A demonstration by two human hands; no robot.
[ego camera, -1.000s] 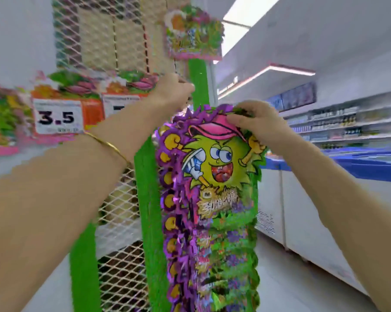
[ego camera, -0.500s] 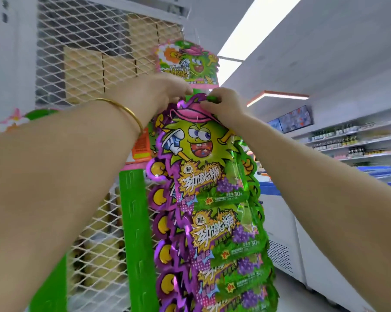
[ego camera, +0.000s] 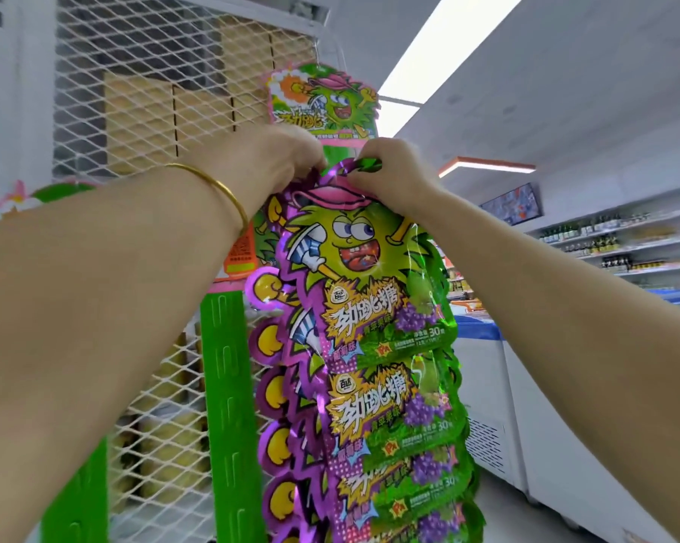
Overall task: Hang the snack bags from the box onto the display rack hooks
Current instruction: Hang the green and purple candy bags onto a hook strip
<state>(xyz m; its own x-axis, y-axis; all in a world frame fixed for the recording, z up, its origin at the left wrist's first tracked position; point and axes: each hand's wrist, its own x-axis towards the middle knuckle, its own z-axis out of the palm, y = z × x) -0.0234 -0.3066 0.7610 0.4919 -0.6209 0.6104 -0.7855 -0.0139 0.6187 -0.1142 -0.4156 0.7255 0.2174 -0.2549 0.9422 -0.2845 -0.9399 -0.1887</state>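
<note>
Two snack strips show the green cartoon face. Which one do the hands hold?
The lower purple-and-green strip: left hand and right hand grip its top edge. The pink-edged strip hangs higher, above both hands.

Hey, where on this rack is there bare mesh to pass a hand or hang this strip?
Bare mesh panel shows up left, bordered by the hanging pack and the left hand. More shows low, left of the green upright. Crowded at centre: that hand and the right hand grip the strip of snack bags just under that pack.
</note>
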